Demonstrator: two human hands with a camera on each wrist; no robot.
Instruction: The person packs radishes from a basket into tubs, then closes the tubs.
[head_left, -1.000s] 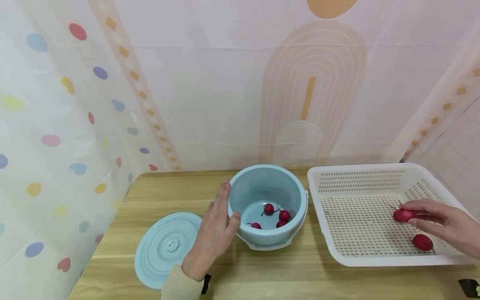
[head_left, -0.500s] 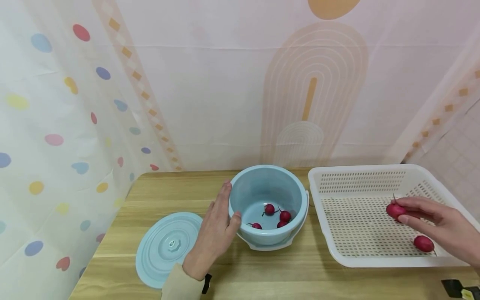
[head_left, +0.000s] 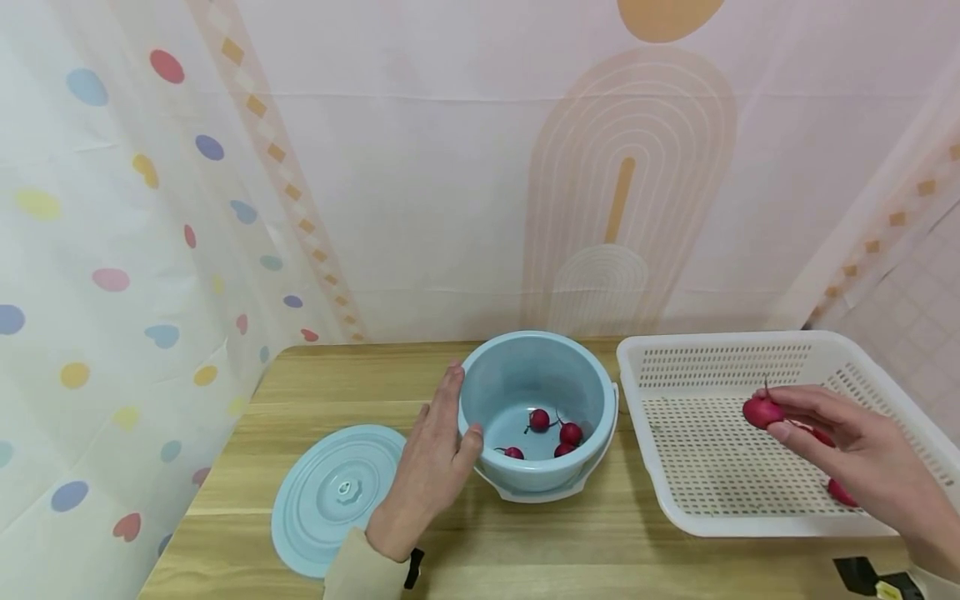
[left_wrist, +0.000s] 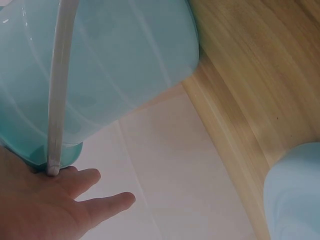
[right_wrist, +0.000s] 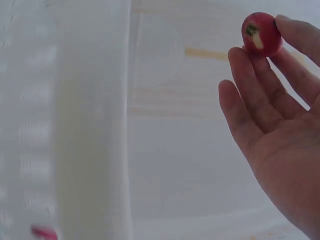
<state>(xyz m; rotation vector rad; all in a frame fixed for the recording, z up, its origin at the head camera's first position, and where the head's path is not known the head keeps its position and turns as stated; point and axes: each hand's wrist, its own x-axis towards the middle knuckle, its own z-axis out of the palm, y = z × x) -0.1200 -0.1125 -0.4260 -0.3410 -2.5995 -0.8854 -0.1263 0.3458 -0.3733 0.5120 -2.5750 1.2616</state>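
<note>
My right hand (head_left: 862, 454) pinches a red radish (head_left: 762, 412) between thumb and fingertips, above the white mesh basket (head_left: 750, 526). In the right wrist view the radish (right_wrist: 262, 34) shows its cut top. Another radish (head_left: 842, 493) lies in the basket, partly behind the hand; a bit of red also shows between the fingers. My left hand (head_left: 423, 471) rests with straight fingers against the left side of the light blue bucket (head_left: 532, 479), its thumb at the rim. Several radishes (head_left: 538, 420) lie on the bucket's floor. The left wrist view shows the bucket wall (left_wrist: 120, 60) and its handle (left_wrist: 60, 90).
A round light blue lid (head_left: 341, 500) lies on the wooden table (head_left: 600, 558) left of the bucket, partly behind the left hand. A patterned cloth (head_left: 420, 192) hangs at the back and left. The basket stands close to the bucket's right side.
My right hand has lifted the radish and moved it leftward over the basket. My left hand stays on the bucket, and the bucket's radishes lie as before.
</note>
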